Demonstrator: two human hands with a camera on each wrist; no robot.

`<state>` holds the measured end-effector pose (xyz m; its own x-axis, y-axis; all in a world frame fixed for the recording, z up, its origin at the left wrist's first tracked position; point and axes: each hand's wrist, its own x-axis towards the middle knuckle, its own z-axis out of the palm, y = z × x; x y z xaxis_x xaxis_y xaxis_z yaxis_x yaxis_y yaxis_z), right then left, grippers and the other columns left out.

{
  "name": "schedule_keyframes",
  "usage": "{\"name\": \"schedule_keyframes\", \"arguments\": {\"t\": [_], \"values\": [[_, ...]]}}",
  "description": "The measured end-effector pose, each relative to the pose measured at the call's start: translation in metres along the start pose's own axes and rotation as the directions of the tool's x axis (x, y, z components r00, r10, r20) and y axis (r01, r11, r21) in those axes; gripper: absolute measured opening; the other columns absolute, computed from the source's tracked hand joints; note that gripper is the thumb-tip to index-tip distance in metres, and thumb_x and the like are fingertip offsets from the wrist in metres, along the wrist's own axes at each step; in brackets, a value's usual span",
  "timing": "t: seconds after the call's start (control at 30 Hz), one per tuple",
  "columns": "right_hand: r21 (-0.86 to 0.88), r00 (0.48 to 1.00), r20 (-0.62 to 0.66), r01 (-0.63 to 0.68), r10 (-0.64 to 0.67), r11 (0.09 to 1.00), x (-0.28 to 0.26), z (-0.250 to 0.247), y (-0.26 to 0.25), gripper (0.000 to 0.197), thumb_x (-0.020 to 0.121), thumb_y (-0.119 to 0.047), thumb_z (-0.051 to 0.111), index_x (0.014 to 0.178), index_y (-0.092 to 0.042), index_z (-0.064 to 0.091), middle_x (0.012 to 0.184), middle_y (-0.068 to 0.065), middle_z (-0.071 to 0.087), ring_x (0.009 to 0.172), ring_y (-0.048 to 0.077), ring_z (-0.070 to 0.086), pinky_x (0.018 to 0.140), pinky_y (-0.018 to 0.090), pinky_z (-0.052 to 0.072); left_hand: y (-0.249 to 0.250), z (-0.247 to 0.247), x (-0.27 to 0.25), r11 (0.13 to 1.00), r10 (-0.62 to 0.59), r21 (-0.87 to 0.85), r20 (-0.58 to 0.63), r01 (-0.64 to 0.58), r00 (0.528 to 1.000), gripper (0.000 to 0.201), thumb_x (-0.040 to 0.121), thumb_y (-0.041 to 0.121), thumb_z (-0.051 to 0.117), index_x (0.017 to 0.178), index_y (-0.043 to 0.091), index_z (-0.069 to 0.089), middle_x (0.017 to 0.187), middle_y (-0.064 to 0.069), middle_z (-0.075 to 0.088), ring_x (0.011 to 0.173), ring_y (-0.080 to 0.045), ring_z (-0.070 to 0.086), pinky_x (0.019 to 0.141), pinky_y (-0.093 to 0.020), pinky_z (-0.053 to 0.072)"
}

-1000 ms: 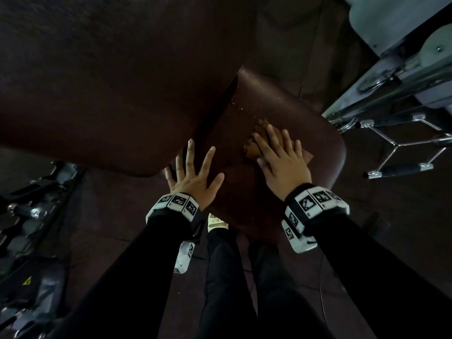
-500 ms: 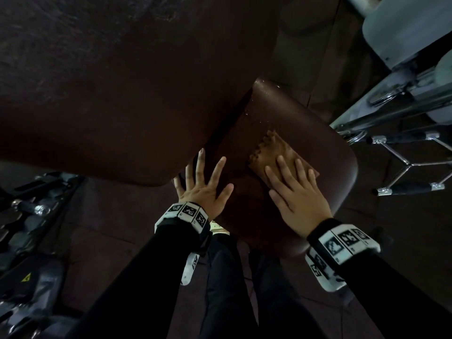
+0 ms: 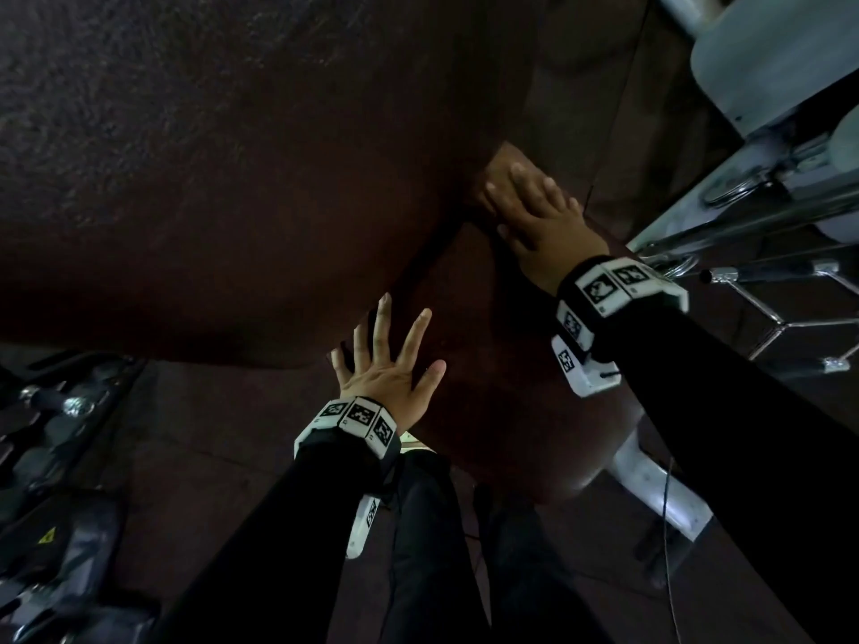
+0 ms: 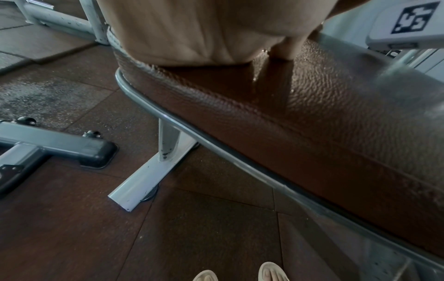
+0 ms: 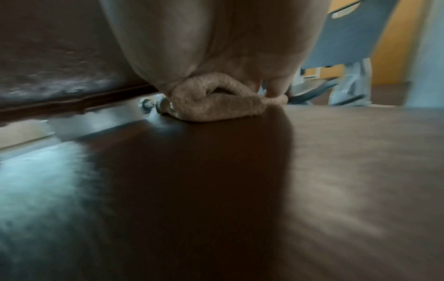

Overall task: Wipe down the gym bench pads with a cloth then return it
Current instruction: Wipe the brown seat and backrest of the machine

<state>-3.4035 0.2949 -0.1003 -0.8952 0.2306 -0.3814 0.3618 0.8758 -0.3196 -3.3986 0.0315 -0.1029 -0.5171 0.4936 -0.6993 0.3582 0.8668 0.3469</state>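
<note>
A dark brown seat pad (image 3: 502,388) lies below the large tilted back pad (image 3: 209,155). My right hand (image 3: 534,202) lies flat with straight fingers on a tan cloth (image 3: 499,167) at the seat pad's far end, beside the back pad's edge. In the right wrist view the cloth (image 5: 216,102) is bunched under my palm on the seat pad (image 5: 336,171). My left hand (image 3: 386,360) rests open with spread fingers on the seat pad's left edge. The left wrist view shows my palm (image 4: 204,28) pressed on the textured seat pad (image 4: 336,114).
A grey machine frame (image 3: 743,202) with chrome handles (image 3: 781,318) stands at the right. Dark equipment (image 3: 56,457) sits on the floor at the left. The bench's white leg (image 4: 153,167) and another machine's grey foot (image 4: 60,148) stand on the brown floor. My shoes (image 4: 240,273) are beneath the bench.
My right hand has pushed the cloth forward along the seat pad to its far end by the back pad. The left hand has stayed flat on the seat's left edge.
</note>
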Motion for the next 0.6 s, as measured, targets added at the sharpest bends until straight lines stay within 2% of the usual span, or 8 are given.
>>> {"name": "schedule_keyframes", "arguments": {"t": [0.1, 0.2, 0.3, 0.37, 0.43, 0.5, 0.6], "values": [[0.079, 0.993, -0.061, -0.097, 0.102, 0.992, -0.028, 0.004, 0.016, 0.053, 0.098, -0.035, 0.036, 0.146, -0.043, 0.014, 0.158, -0.003, 0.003, 0.144, 0.034, 0.005, 0.113, 0.05, 0.006, 0.0, 0.0, 0.0, 1.0, 0.008, -0.011, 0.0, -0.008, 1.0, 0.059, 0.08, 0.075, 0.007, 0.116, 0.066, -0.039, 0.125, 0.022, -0.06, 0.139, -0.025, -0.028, 0.095, -0.049, -0.025], [0.103, 0.989, -0.086, -0.114, 0.123, 0.988, -0.069, 0.014, 0.015, 0.057, 0.097, -0.027, 0.042, 0.147, -0.037, 0.016, 0.158, 0.001, 0.006, 0.143, 0.038, 0.003, 0.112, 0.054, 0.008, 0.0, 0.0, 0.0, 1.0, 0.008, -0.02, -0.003, -0.008, 1.0, 0.06, 0.079, 0.075, 0.007, 0.117, 0.066, -0.039, 0.126, 0.022, -0.059, 0.137, -0.023, -0.029, 0.094, -0.048, -0.026], [0.085, 0.992, -0.043, -0.113, 0.117, 0.99, -0.105, 0.028, -0.01, 0.059, 0.096, -0.023, 0.044, 0.148, -0.033, 0.017, 0.158, 0.0, 0.006, 0.142, 0.041, 0.001, 0.111, 0.056, 0.01, 0.0, 0.0, 0.0, 1.0, 0.003, -0.015, 0.005, -0.003, 1.0, 0.061, 0.08, 0.074, 0.009, 0.117, 0.066, -0.039, 0.124, 0.022, -0.06, 0.139, -0.026, -0.027, 0.094, -0.048, -0.025], [0.065, 0.997, 0.016, -0.076, 0.075, 0.995, -0.116, 0.036, -0.032, 0.06, 0.098, -0.025, 0.04, 0.148, -0.034, 0.009, 0.156, -0.006, -0.004, 0.143, 0.038, -0.005, 0.113, 0.049, 0.003, 0.001, -0.001, 0.001, 1.0, 0.001, -0.011, 0.014, -0.001, 1.0, 0.061, 0.082, 0.073, 0.01, 0.115, 0.066, -0.04, 0.123, 0.022, -0.061, 0.14, -0.028, -0.026, 0.094, -0.048, -0.025], [0.018, 0.999, 0.051, -0.014, 0.013, 1.0, -0.111, 0.039, -0.05, 0.059, 0.099, -0.029, 0.033, 0.146, -0.037, 0.0, 0.152, -0.013, -0.013, 0.143, 0.033, -0.011, 0.113, 0.042, -0.005, 0.002, -0.002, 0.0, 1.0, -0.004, -0.007, 0.02, 0.004, 1.0, 0.061, 0.082, 0.072, 0.011, 0.114, 0.066, -0.041, 0.122, 0.022, -0.062, 0.14, -0.028, -0.027, 0.094, -0.048, -0.026], [-0.036, 0.997, 0.066, 0.048, -0.045, 0.998, -0.091, 0.035, -0.059, 0.057, 0.099, -0.032, 0.029, 0.147, -0.039, -0.001, 0.154, -0.012, -0.012, 0.143, 0.03, -0.013, 0.113, 0.04, -0.008, 0.003, -0.003, -0.001, 1.0, -0.008, 0.001, 0.022, 0.008, 1.0, 0.061, 0.084, 0.071, 0.012, 0.113, 0.066, -0.042, 0.122, 0.022, -0.062, 0.139, -0.027, -0.028, 0.094, -0.048, -0.026], [-0.084, 0.993, 0.085, 0.087, -0.08, 0.993, -0.045, 0.021, -0.057, 0.058, 0.099, -0.028, 0.032, 0.147, -0.04, 0.002, 0.157, -0.011, -0.01, 0.143, 0.03, -0.013, 0.113, 0.041, -0.007, 0.005, -0.004, -0.002, 1.0, -0.019, 0.018, 0.03, 0.018, 0.999, 0.062, 0.087, 0.07, 0.014, 0.111, 0.066, -0.043, 0.122, 0.021, -0.062, 0.139, -0.025, -0.03, 0.094, -0.047, -0.026]]}}
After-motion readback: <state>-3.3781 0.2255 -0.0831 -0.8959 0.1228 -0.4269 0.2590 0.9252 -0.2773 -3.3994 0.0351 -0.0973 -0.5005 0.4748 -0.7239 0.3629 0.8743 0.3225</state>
